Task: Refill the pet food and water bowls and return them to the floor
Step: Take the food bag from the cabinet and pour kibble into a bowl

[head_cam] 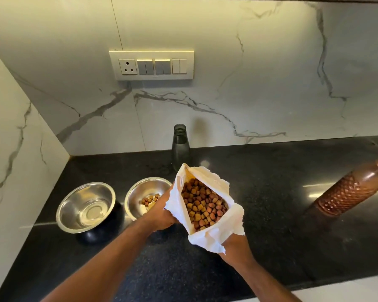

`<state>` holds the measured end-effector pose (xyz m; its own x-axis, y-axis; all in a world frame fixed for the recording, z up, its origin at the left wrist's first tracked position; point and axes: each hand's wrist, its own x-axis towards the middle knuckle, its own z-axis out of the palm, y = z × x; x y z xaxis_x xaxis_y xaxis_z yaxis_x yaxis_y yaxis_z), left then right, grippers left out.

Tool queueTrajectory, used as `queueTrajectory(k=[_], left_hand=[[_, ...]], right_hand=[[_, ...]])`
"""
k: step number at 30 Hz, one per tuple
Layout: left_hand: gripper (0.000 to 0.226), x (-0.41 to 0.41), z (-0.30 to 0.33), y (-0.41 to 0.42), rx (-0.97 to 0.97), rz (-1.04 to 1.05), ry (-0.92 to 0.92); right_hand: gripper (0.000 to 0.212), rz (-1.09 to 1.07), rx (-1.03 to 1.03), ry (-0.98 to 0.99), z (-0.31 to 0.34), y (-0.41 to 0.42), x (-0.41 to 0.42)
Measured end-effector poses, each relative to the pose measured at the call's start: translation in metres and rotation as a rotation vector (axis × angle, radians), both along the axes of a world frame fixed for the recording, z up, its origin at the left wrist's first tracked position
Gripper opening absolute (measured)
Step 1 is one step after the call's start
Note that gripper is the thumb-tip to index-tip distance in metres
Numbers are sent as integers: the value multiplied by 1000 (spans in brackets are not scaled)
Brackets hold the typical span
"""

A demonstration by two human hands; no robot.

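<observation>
Worktop: black speckled stone worktop (271,192) is carrying everything.
Hands: left hand (162,214) and right hand (236,247) are gripping a torn white paper kibble bag (207,205), open, full.
Bowls: steel food bowl (138,197) is holding few pellets, just left of the bag; steel water bowl (85,207) is holding water.

Both bare forearms reaching forward, left hand (162,211) gripping the kibble bag (207,205) at its left side, right hand (236,249) clutching its near edge

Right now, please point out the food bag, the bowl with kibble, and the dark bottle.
food bag (214,238): head view, white front wall
bowl with kibble (138,192): head view, inner steel wall
dark bottle (180,147): head view, body
</observation>
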<state>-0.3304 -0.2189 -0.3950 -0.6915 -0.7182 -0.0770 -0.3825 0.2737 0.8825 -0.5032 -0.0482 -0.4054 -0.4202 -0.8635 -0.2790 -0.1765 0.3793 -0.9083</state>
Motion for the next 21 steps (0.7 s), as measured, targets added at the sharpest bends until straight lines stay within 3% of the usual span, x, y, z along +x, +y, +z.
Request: queueTrajectory(k=[8,14,21], left_hand=[[66,2,-11,-15,5,-21,13],[79,3,-21,-25,4,-59,-1],[69,7,-30,-34,5,-54,-47]], right_hand=[[54,-123,53,-226,-31,-20,3],[54,-108,67,-219,-45,-25,4],[59,-75,46,-152,-50,-33,3]])
